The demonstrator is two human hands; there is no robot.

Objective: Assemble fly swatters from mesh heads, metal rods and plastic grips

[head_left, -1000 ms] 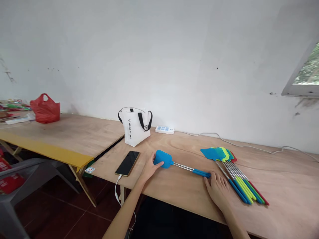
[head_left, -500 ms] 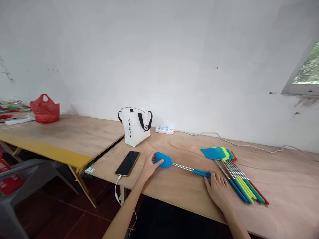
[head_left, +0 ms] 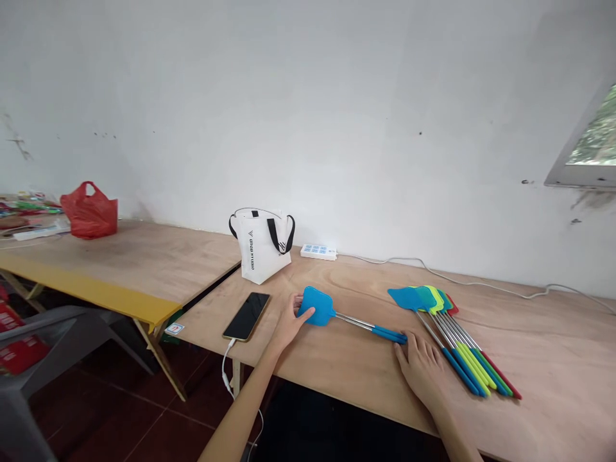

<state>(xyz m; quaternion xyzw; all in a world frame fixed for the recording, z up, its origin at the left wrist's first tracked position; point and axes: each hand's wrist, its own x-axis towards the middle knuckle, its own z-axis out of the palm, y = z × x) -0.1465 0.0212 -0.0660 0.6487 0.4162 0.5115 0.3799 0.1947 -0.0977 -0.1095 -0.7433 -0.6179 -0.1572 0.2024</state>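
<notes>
Blue fly swatters, seemingly two stacked together, lie across the table in front of me, with thin metal shafts and blue handles pointing right. My left hand grips the left edge of the flat blue heads, thumb on top and fingers behind. At the other end, my right hand rests on the table with thumb and fingertips closed at the handle ends. Just right of that hand is a fanned row of several fly swatters in blue, yellow-green, green and red, heads toward the wall.
A phone on a white cable lies left of my left hand. Behind it stand a white bag with black straps and a power strip. A red plastic bag sits on the neighbouring table, beyond a gap.
The blue swatter heads have tipped up a little under my left hand and show more of their face. My right hand stays at the handle ends.
</notes>
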